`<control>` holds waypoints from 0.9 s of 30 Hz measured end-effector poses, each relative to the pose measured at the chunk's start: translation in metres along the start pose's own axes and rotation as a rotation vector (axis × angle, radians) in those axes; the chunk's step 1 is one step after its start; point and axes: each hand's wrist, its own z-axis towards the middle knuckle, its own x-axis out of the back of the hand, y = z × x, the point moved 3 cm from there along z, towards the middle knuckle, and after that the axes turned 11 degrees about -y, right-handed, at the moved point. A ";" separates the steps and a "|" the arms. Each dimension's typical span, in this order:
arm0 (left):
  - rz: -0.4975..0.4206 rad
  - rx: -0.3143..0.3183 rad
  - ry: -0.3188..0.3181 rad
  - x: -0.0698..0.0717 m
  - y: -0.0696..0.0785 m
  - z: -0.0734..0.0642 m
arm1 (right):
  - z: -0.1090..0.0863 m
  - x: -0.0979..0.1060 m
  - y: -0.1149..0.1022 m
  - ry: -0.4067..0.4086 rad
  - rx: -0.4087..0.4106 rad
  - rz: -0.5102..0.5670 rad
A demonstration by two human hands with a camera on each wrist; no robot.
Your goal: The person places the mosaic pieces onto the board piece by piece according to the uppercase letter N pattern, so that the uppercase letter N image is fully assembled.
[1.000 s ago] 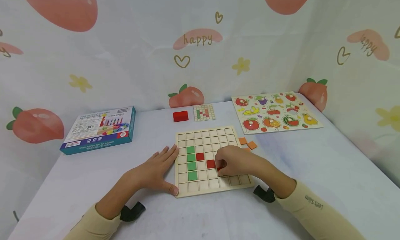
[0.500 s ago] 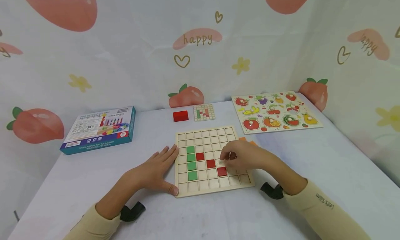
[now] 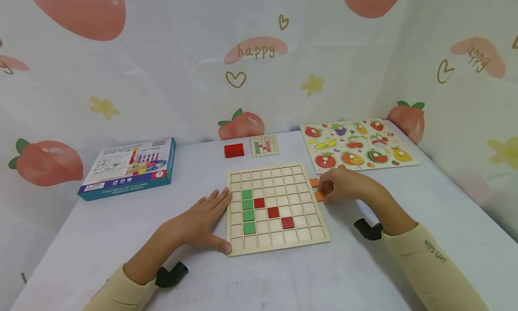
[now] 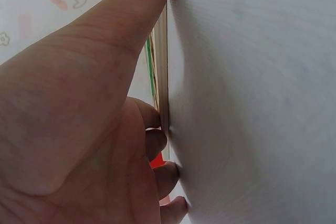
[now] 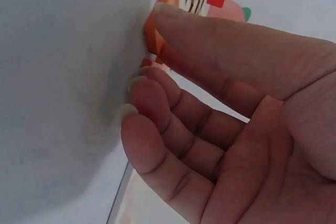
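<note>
A square wooden grid board (image 3: 279, 246) lies mid-table, with green tiles (image 3: 248, 215) in one column and red tiles (image 3: 273, 212) on a diagonal. My left hand (image 3: 198, 225) rests with spread fingers along the board's left edge, thumb at its lower left corner. To the right of the board, my right hand (image 3: 341, 185) has its thumb and index finger at an orange tile (image 5: 157, 30) lying by the board's edge; its other fingers curl loosely. Another orange tile (image 3: 314, 182) lies just behind that one. Part of the orange group is hidden by the right hand.
At the back stand a red block (image 3: 234, 150) and a small pattern card (image 3: 265, 146) printed with a coloured grid. A fruit puzzle board (image 3: 360, 147) lies back right, close beyond the right hand. On the left is a boxed toy set (image 3: 127, 167). Patterned cloth hangs behind the table.
My right hand has left the lowest red tile in the grid and moved right to the orange tiles outside the board. The left hand has stayed in place.
</note>
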 end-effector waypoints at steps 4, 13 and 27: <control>0.000 -0.005 0.004 0.001 0.001 0.000 | 0.003 -0.002 0.001 -0.005 0.013 -0.020; -0.002 0.009 -0.003 0.000 0.000 0.000 | 0.003 -0.002 -0.003 0.021 0.011 -0.053; -0.016 -0.002 -0.001 0.000 0.000 -0.001 | 0.002 -0.001 -0.003 0.060 0.041 -0.063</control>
